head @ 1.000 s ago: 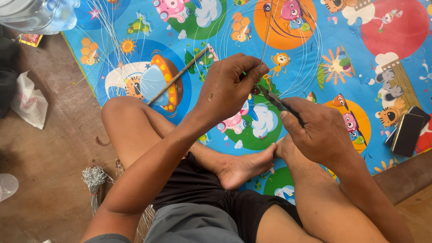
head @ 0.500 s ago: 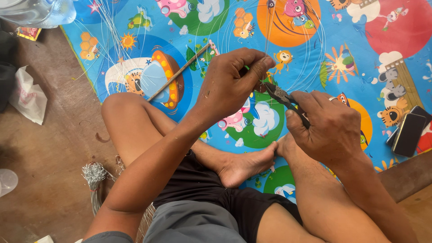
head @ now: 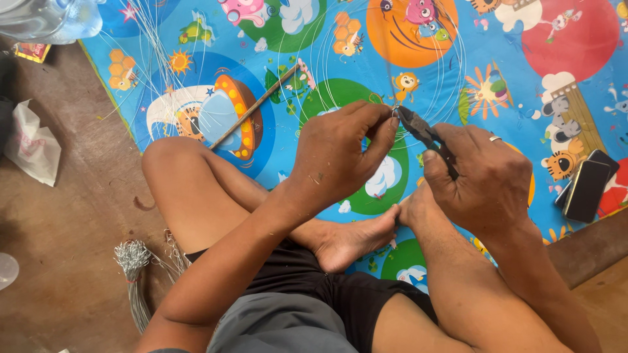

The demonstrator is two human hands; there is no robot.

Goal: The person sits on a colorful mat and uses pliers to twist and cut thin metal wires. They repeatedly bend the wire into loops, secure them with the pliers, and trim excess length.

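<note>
I sit cross-legged on a colourful cartoon play mat. My left hand pinches a thin silvery wire between thumb and fingertips. My right hand grips dark pliers, whose jaws meet the wire right at my left fingertips. Loops of the same thin wire fan out over the mat beyond my hands.
A thin wooden stick lies on the mat at upper left. A bundle of cut wires rests on the brown floor by my left leg. Two dark phones lie at right. A clear water bottle and white bag sit at left.
Both hands stay together on the wire and pliers; the view has shifted slightly, and the pliers' jaws sit closer to my left fingertips.
</note>
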